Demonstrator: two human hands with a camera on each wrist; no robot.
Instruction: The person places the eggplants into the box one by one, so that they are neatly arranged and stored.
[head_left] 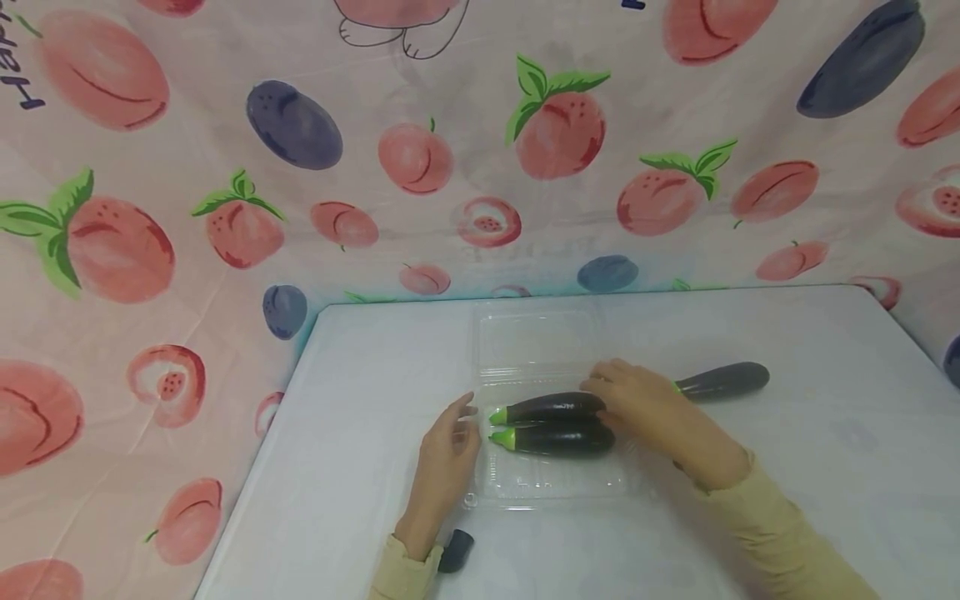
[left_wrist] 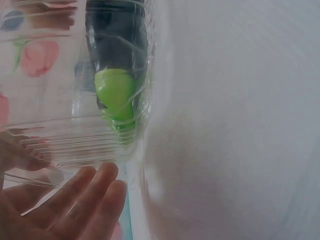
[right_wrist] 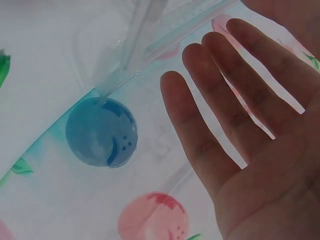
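Two dark eggplants (head_left: 551, 408) with green stems lie side by side in a clear plastic clamshell box (head_left: 555, 487), its lid (head_left: 540, 333) folded open toward the back. My left hand (head_left: 446, 458) is at the box's left edge, thumb and fingers apart. In the left wrist view, that hand (left_wrist: 75, 200) has extended fingers beside the ridged plastic wall, near a green stem (left_wrist: 116, 95). Over the right ends of the eggplants is my right hand (head_left: 645, 408), partly covering them. The right wrist view shows this hand (right_wrist: 255, 120) with straight, spread fingers.
A third eggplant (head_left: 726, 381) lies on the white table (head_left: 825, 492) behind the right hand. Near the left sleeve sits a small black object (head_left: 456, 551). A fruit-print cloth (head_left: 480, 150) rises behind the table and along its left side.
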